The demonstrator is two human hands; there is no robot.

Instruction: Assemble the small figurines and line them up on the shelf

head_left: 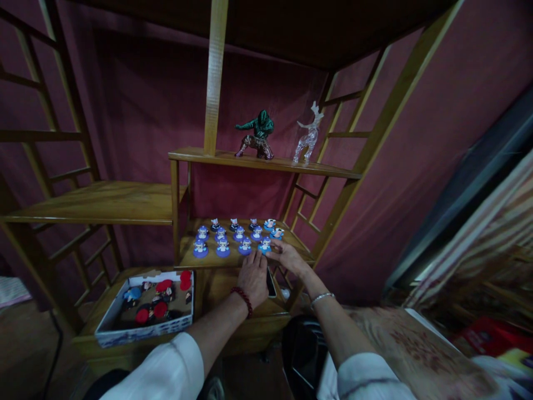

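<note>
Small toy figurines on round bases stand in rows on the low wooden shelf (187, 259). The front row has several purple figurines (222, 247) and, at its right end, a blue figurine (265, 245). My right hand (290, 259), with a silver bracelet, has its thumb and index finger at the right side of the blue figurine. Just left of it, my left hand (254, 276), wearing red beads, stretches its fingers over the shelf's front edge, close to the same figurine's base. Its fingertips are partly hidden. Behind stand black-and-white figurines (234, 224) and blue-and-pink ones (277, 233).
An open box (145, 333) at the lower left holds several figurines with red or blue parts. A dark green figure (260, 133) and a clear deer (308, 136) stand on the shelf above. A wooden post (215, 78) rises there. A dark flat object (271, 282) lies beside my left hand.
</note>
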